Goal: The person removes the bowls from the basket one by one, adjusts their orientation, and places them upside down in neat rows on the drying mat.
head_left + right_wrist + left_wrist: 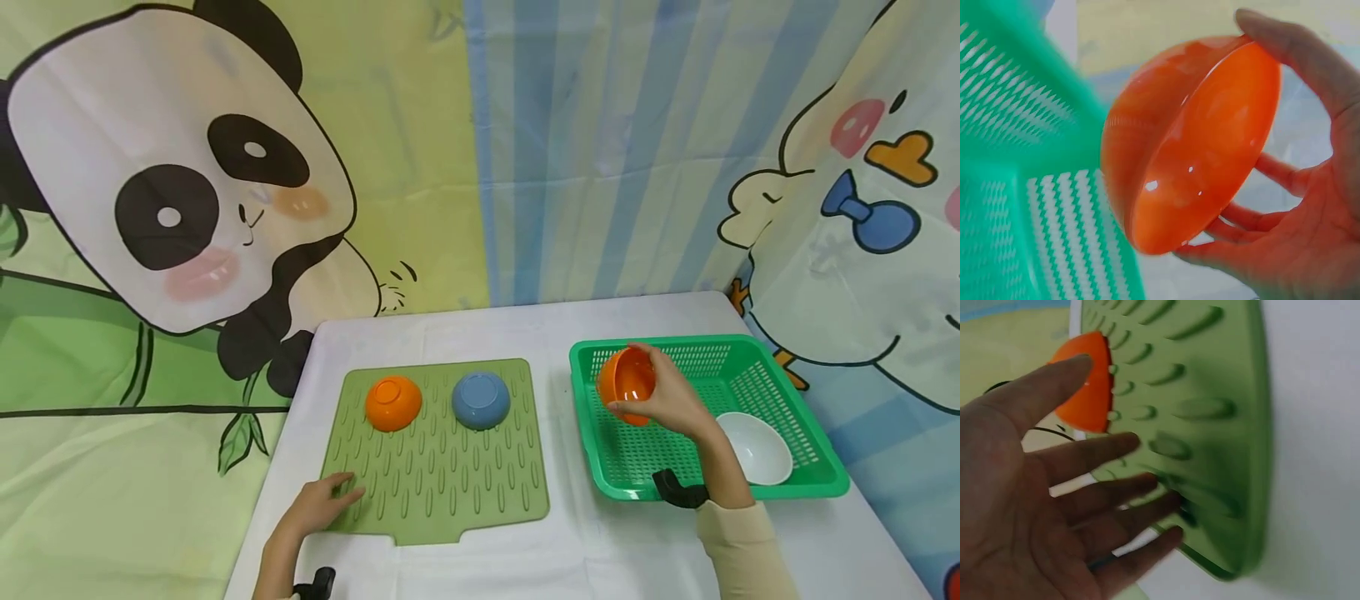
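My right hand (670, 398) grips an orange bowl (617, 385) by its rim, thumb on one side and fingers on the other. The bowl is tilted on its side above the left part of a green basket (652, 462); in the right wrist view its glossy inside (1216, 150) shows. A white bowl (756, 450) lies in the basket, under my right forearm. At the lower left edge of a green drying mat (442, 492) is my left hand (318, 504), fingers extended and holding nothing. On the mat another orange bowl (393, 403) and a blue bowl (481, 400) sit upside down.
A white-covered table (555, 550) carries the mat on the left and the basket on the right. Printed curtains (420, 167) with a panda and a white cartoon figure hang behind and beside it. Ridges cover the mat's surface.
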A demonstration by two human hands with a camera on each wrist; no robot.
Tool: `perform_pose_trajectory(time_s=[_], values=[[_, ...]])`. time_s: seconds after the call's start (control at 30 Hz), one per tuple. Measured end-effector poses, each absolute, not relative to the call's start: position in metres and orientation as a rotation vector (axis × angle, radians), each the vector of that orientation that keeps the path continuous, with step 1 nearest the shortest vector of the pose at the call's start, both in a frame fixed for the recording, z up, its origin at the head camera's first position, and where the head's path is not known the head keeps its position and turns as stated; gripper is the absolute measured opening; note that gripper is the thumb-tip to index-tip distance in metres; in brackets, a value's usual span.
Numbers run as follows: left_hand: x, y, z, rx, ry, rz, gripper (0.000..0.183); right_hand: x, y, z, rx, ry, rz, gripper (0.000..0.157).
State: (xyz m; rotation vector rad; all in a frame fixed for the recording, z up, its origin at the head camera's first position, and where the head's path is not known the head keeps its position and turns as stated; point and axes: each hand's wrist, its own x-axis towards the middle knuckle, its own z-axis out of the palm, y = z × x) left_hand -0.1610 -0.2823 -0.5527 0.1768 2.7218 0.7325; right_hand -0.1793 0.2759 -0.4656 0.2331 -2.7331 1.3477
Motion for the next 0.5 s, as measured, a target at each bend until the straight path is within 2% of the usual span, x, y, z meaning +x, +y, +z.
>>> perform_pose_trajectory(time_s=[0.27,0.5], values=[[-0.172,-0.246,-0.533,0.12,2.708,0.656,0.055,-0.194,0.231,-0.44,0.474,-2.539,1.785,0.089],[-0.187,-0.188,-0.509,0.179,2.75,0.874,0.045,-0.197,0.19,-0.42,0.679,-2.352,2.038,0.088]])
